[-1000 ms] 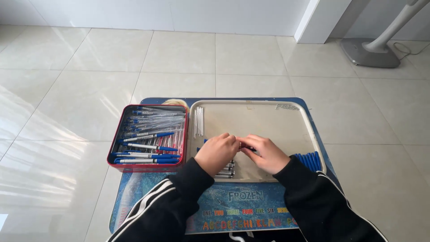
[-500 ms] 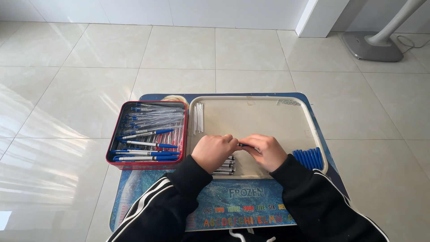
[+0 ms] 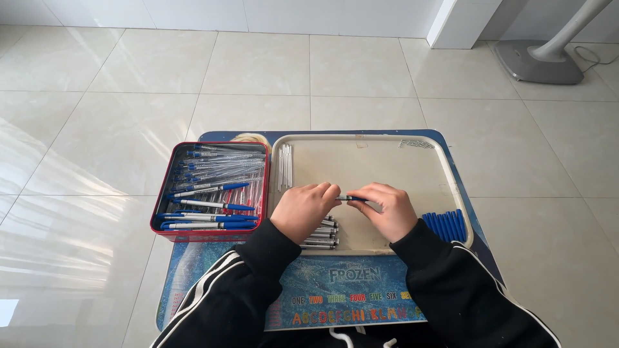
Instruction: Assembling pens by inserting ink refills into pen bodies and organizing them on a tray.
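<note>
A small blue table with bright letters stands on pale floor tiles. On it lies a big cream plastic tray. Left of the tray, touching it, sits a red metal box full of blue and clear pens. Blue pen caps lie in the tray's right corner. Silver pen parts lie under the left hand. Both the left hand and the right hand pinch one thin blue pen piece between them, above the tray's middle.

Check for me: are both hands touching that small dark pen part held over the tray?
Touching. The head view shows the left hand and right hand each pinching one end of the small dark pen part with their fingertips, above the beige tray.
</note>
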